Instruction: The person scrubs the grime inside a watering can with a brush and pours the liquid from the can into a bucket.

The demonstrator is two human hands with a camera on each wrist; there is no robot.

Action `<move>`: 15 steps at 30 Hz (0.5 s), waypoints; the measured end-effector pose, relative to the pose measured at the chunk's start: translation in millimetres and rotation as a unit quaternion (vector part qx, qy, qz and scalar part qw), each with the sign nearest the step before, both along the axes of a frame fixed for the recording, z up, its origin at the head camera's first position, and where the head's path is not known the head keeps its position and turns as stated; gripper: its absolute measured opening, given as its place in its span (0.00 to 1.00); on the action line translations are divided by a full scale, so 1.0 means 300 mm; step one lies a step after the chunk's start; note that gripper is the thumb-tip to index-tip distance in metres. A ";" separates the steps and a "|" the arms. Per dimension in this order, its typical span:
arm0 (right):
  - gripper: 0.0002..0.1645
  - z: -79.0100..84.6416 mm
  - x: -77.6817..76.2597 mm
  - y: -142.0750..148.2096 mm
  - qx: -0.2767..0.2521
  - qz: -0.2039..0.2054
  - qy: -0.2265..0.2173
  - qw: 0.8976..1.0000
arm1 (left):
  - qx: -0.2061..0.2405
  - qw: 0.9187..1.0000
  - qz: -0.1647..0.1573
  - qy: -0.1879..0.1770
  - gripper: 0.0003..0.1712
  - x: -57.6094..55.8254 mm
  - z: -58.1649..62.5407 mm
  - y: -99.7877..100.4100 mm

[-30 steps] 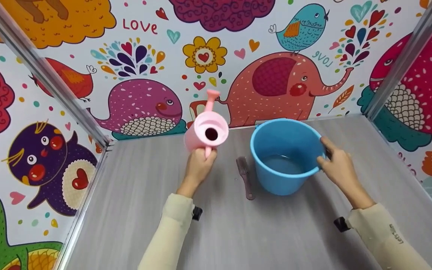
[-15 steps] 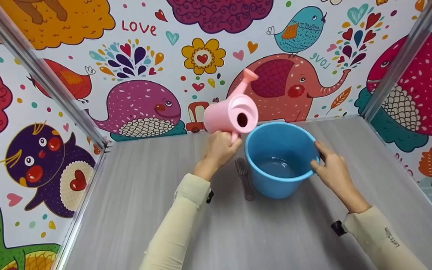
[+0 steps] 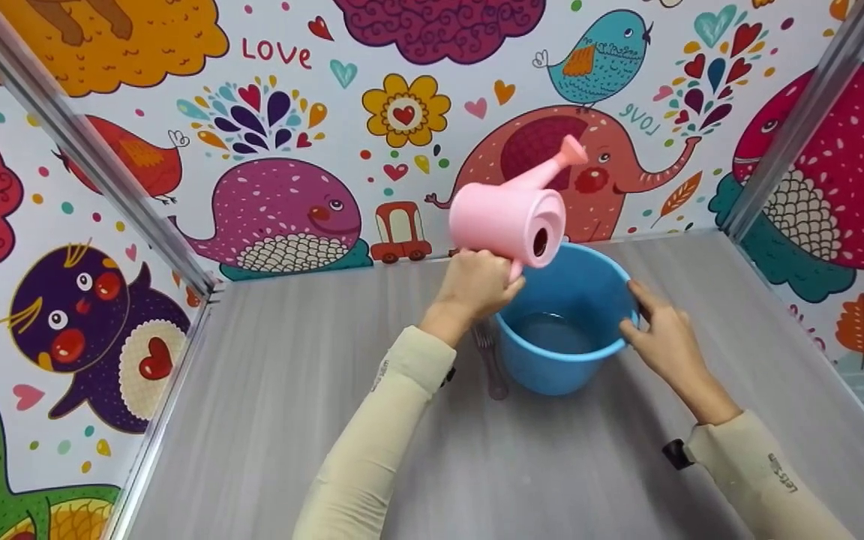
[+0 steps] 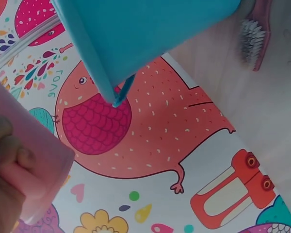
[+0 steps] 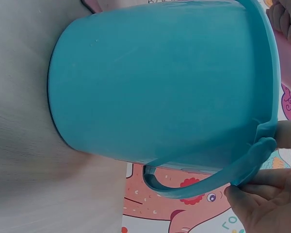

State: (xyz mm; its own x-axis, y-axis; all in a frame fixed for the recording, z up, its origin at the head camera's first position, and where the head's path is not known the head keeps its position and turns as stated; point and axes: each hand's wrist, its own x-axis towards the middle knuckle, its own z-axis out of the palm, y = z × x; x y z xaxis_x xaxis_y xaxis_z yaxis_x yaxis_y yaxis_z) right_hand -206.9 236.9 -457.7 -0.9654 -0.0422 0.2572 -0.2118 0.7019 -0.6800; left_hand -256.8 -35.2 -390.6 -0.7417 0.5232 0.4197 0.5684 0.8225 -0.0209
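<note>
My left hand (image 3: 479, 286) grips the handle of a pink watering can (image 3: 493, 219). The can is tilted, its dark round opening facing the bucket and its spout pointing up to the right. It hangs over the left back rim of a blue bucket (image 3: 556, 375), overlapping it in the head view. A little clear liquid (image 3: 556, 332) shows at the bucket's bottom. On the right side, my right hand (image 3: 666, 339) pinches the bucket's rim where the blue handle (image 5: 206, 187) joins it, thumb and fingers on either side. The bucket stands upright on the table.
A scrubbing brush (image 3: 497, 379) with pale bristles (image 4: 252, 41) lies left of the bucket on the grey table (image 3: 312, 405). Cartoon-printed walls (image 3: 402, 45) enclose the back and sides, with metal posts (image 3: 799, 127) at the corners.
My left hand has carried the watering can rightward to the bucket and turned it so its opening faces right. My right hand keeps hold of the bucket's rim, which has shifted slightly left.
</note>
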 end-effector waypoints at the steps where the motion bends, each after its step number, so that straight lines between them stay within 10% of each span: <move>1: 0.37 0.000 0.000 0.000 0.000 -0.001 0.000 1.000 | -0.008 1.000 -0.001 0.008 0.22 0.000 0.000 0.005; 15: 0.37 -0.001 0.002 0.003 0.007 0.008 -0.001 1.000 | -0.078 0.996 -0.002 0.047 0.24 -0.007 0.022 0.031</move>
State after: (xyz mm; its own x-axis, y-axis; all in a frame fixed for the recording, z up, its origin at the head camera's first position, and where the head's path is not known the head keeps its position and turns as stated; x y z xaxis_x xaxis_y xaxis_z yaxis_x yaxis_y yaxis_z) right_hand -206.4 237.7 -457.9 -0.9650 -0.0614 0.2551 -0.2224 0.7076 -0.6707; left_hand -258.8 -26.0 -384.0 -0.7010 0.5896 0.4011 0.5608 0.8033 -0.2008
